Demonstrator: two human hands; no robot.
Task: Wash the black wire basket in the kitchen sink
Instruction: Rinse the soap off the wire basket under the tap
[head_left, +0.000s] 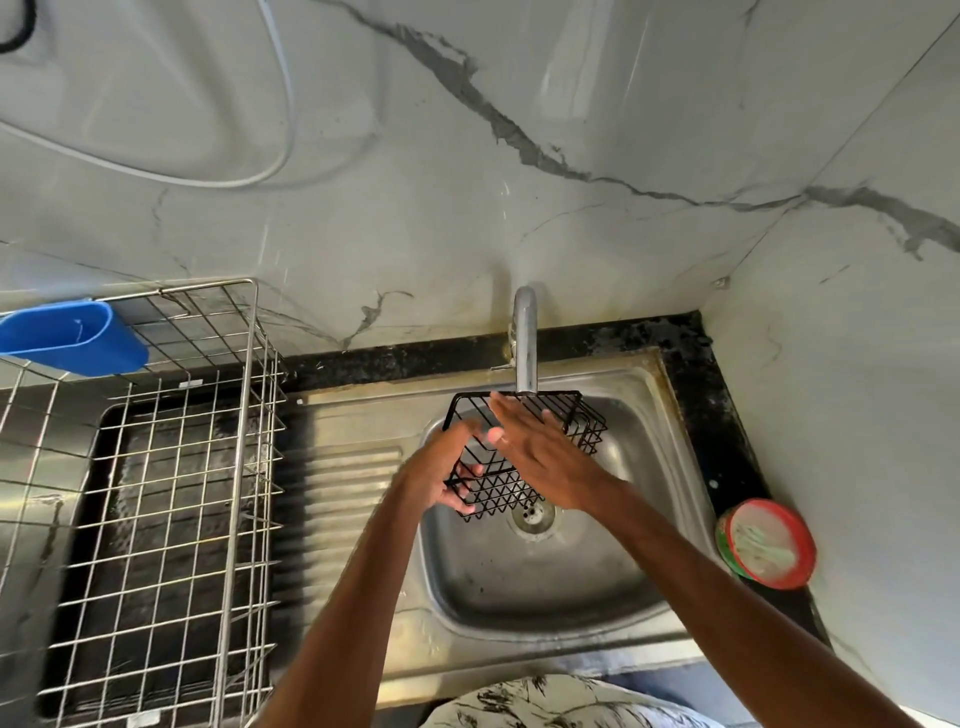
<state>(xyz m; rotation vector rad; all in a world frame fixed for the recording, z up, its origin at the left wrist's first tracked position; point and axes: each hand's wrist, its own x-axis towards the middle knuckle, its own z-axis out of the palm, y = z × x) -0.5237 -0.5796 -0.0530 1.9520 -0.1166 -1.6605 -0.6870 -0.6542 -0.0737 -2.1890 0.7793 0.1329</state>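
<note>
Here, the black wire basket (584, 423) hangs tilted over the steel sink (545, 582), right under the spout of the curved chrome tap (525, 338), which crosses in front of its far rim. The left grip (441, 467), a bare hand, curls its fingers round the basket's near left edge and holds it. The right grip (540, 452) lies flat with straight fingers across the open mesh, hiding much of the middle. The basket is a rectangular grid of thin coated wire, zigzagged on its lower side, above the round drain (532, 514). Left of the basin runs a ribbed steel drainboard (337, 483), then a shiny wire dish rack (171, 467) carrying a blue plastic cup (72, 338). On the speckled black counter (722, 415) to the right sits a round red-rimmed tub (766, 543). Grey-veined marble tiles (467, 182) back it all.
</note>
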